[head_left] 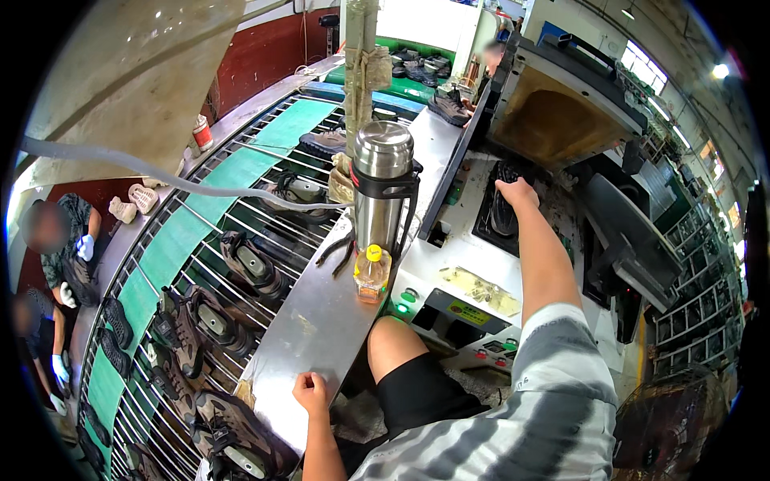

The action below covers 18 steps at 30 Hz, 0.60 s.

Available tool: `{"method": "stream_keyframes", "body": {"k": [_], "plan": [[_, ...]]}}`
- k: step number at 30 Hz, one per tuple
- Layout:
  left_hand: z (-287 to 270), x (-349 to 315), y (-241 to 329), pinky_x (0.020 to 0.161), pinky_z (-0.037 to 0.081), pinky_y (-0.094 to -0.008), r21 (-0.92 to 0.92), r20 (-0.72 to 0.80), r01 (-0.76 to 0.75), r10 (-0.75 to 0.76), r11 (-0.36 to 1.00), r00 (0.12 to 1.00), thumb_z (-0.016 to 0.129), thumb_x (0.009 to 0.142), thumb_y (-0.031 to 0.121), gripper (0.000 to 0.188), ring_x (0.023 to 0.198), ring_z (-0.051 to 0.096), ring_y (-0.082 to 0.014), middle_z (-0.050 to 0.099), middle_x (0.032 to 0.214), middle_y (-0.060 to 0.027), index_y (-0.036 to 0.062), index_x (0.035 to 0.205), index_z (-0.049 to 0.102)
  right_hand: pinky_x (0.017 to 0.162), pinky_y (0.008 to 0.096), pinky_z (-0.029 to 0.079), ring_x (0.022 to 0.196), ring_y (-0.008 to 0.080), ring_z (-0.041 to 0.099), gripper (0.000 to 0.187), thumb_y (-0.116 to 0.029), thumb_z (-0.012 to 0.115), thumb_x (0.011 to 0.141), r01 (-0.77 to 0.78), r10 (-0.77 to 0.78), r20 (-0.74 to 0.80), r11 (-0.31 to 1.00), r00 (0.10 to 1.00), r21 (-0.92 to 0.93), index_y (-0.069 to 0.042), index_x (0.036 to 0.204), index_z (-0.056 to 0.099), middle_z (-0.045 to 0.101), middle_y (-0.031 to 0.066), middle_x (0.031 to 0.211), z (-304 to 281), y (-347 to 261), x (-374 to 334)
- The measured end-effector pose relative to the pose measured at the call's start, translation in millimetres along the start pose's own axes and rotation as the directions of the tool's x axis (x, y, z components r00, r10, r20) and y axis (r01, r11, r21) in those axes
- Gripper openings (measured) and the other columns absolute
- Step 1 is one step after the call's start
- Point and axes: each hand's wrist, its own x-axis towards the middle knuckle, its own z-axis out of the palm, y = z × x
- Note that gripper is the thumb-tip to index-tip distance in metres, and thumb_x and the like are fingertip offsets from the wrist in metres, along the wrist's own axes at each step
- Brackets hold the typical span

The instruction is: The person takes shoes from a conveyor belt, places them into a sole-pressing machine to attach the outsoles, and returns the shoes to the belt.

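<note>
At the white machine (425,276) on the right, my right arm reaches far forward. The fingers of my right hand (520,195) are closed on the upper end of a dark shoe (503,215), which lies on the machine's black bed; the fingertips are partly hidden. Over the near part of the metal ledge (301,321) is my left hand (311,393), its fingers curled in and nothing visible in them. Brown shoes (233,429) with metal pieces inside stand on the roller conveyor to its left.
A steel thermos (381,188) and a small yellow-capped bottle (373,274) stand on the ledge between my hands. The machine's raised lid (561,112) hangs beyond my right hand, with a black panel (630,240) beside it. Co-workers (68,248) stand across the conveyor (204,212).
</note>
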Motion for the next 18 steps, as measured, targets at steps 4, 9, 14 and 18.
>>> {"method": "stream_keyframes", "body": {"k": [4,9,14,18], "plan": [[7.0,1.0,1.6,0.056,0.045,-0.0259,0.23,-0.041,-0.027,0.038,0.973,0.998,0.058,0.088,0.01,0.014,0.059,0.056,-0.0111,0.06,0.064,-0.0028,0.0004,0.078,0.061,0.1,0.0457,0.044,0.123,0.0375,0.052,0.084,-0.066,0.047,0.083,0.049,-0.049,-0.04,0.999,0.998,-0.002,-0.008,0.143,0.041,0.049,0.0243,0.137,9.2,19.9,-20.8],[75.4,-7.3,-6.3,0.081,0.048,-0.0311,-0.089,0.159,0.095,-0.08,0.991,0.984,0.055,0.093,0.017,0.025,0.089,0.06,-0.0181,0.066,0.1,-0.0106,-0.002,0.107,0.063,0.1,0.046,0.043,0.125,0.0377,0.047,0.073,-0.054,0.052,0.089,0.492,-0.492,-0.35,0.865,0.797,-0.095,-0.002,0.138,0.045,0.047,0.023,0.136,41.2,97.2,-78.8],[192.3,-44.6,71.3,0.111,0.027,-0.0344,-0.283,0.53,0.455,-0.258,0.844,0.808,0.048,0.099,0.03,0.056,0.136,0.036,-0.025,0.041,0.145,-0.015,-0.0012,0.144,0.037,0.098,0.044,0.042,0.118,0.0327,0.051,0.048,-0.034,0.07,0.079,0.606,-0.519,-0.457,0.794,0.722,0.057,-0.007,0.117,0.062,0.056,0.014,0.124,13.2,214.2,-102.4],[250.5,-53.4,122.1,0.111,0.031,-0.0382,-0.405,0.61,0.604,-0.29,0.687,0.738,0.047,0.099,0.029,0.056,0.136,0.037,-0.0269,0.039,0.148,-0.0159,-0.0017,0.145,0.036,0.095,0.0442,0.043,0.111,0.0319,0.055,0.051,-0.032,0.074,0.072,0.388,-0.383,-0.587,0.913,0.714,-0.125,-0.01,0.117,0.061,0.06,0.0146,0.113,-23.9,298.3,-57.5]]}}
